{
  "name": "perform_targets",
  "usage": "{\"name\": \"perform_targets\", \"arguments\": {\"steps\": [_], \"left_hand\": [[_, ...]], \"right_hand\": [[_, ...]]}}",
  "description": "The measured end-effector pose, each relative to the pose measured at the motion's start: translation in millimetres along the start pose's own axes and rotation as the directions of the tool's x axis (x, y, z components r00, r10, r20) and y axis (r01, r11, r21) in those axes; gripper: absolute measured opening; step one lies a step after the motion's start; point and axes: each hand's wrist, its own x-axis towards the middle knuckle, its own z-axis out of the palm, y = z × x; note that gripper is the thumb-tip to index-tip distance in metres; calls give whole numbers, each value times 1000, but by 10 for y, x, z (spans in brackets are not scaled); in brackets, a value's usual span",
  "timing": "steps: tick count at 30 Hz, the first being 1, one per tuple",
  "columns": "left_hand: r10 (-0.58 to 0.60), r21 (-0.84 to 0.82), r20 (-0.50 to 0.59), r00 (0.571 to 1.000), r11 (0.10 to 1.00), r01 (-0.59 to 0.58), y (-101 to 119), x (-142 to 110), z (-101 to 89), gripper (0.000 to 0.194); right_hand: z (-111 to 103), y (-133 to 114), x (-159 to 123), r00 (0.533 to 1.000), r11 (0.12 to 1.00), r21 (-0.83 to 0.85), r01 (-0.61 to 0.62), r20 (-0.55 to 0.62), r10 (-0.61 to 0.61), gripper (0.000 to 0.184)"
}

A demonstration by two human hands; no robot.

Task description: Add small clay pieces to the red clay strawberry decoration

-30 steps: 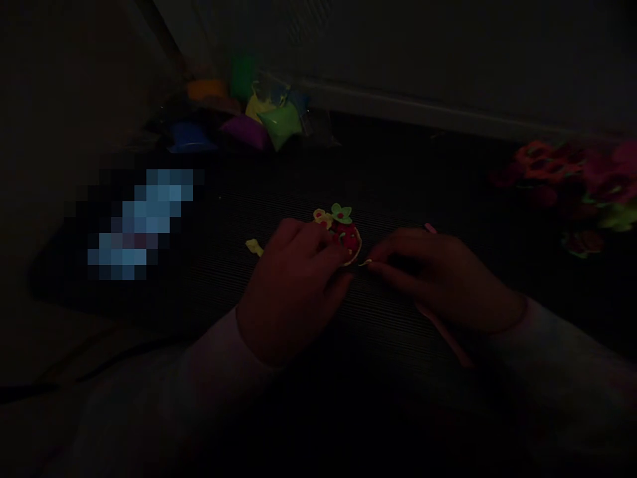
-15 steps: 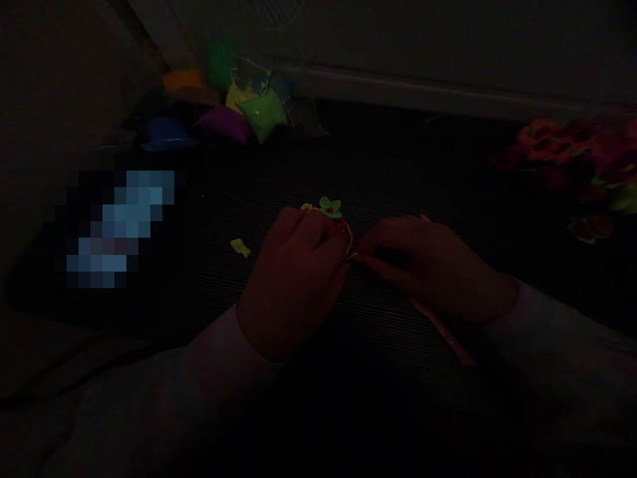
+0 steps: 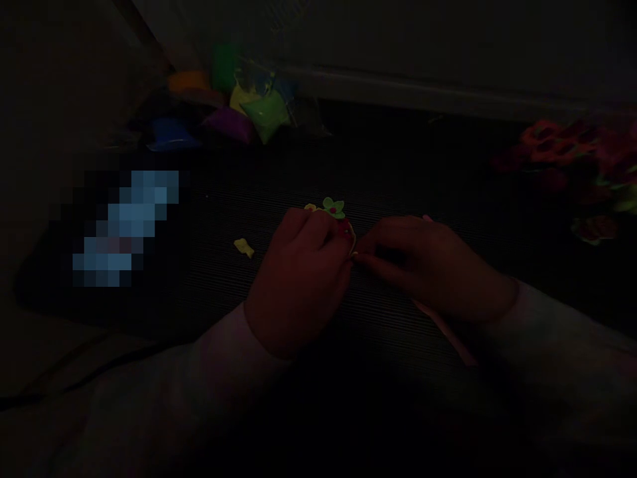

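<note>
Head view: right hand [image 3: 432, 269] pinches yellow strand [image 3: 354, 254], now brought to red piece [image 3: 345, 230]; left hand [image 3: 301, 282] covers it, grip indeterminable.

Partly covers the red piece [image 3: 344, 229] with the left hand [image 3: 301, 282]; pinches a yellow strand [image 3: 354, 254] at its edge with the right hand [image 3: 435, 269]; has a yellow scrap [image 3: 243, 248] left of it.

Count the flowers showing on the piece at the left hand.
2 visible: the green flower, just beyond the fingers of the left hand, and the yellow flower, to its left and partly covered. More may be hidden under that hand.
</note>
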Motion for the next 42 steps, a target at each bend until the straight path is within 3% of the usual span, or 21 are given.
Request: {"name": "perform_targets", "arguments": {"steps": [42], "left_hand": [[-20, 10, -49, 999, 1000, 21, 8, -13, 46, 8]], "right_hand": [[28, -37, -10, 996, 1000, -12, -9, -92, 8, 5]]}}
